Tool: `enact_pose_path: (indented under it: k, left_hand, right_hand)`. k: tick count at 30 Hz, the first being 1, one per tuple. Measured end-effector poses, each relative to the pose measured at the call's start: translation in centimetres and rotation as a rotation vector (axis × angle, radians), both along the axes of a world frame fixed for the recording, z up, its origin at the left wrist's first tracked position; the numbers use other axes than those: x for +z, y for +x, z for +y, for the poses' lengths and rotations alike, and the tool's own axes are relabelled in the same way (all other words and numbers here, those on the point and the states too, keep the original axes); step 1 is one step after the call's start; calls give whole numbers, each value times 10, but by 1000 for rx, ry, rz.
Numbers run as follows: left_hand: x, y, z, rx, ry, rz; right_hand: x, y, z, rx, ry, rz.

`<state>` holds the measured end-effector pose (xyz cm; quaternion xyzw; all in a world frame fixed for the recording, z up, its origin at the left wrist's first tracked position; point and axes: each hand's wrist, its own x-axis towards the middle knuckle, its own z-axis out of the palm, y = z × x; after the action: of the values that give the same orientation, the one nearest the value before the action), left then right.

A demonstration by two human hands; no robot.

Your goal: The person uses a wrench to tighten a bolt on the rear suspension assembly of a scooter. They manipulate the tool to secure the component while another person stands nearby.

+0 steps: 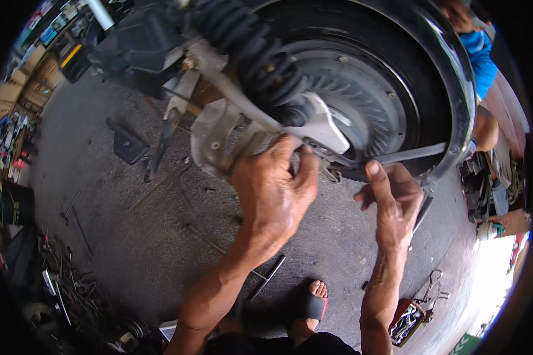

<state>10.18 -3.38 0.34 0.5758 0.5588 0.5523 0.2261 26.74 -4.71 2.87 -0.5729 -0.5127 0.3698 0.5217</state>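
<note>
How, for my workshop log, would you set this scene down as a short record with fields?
Left hand: fingers at the metal bracket, near the spring's lower end; grip hidden
Right hand: thumb up, near the grey bar; grip unclear
Vehicle parts: black coil spring, wheel
Floor: T-shaped tool; box of metal tools, lower right
Other person: blue clothing, upper right

tools and parts lie scattered across a rough gray floor (154, 242).
a t-shaped metal bar (267, 278) rests near a sandaled foot (315, 305); a black part (126, 143) lies at upper left, a metal jumble (89, 296) at lower left, an open red box (402, 306) of metal pieces at lower right.
</note>
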Motion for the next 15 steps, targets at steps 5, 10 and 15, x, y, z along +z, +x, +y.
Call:
enact_pose_path:
  k: [5, 10, 15]
  left_hand:
    - [18, -22, -40, -391, -238, -548]
    - [12, -39, -66, -607, -530, -1200]
    - [-11, -56, -79, -659, -694, -1370]
  right_hand:
    - [18, -18, -49, -3, 94, -387]
    - [37, -48, -53, 313, 462, -726]
    - [50, -64, -56, 510, 305, -891]
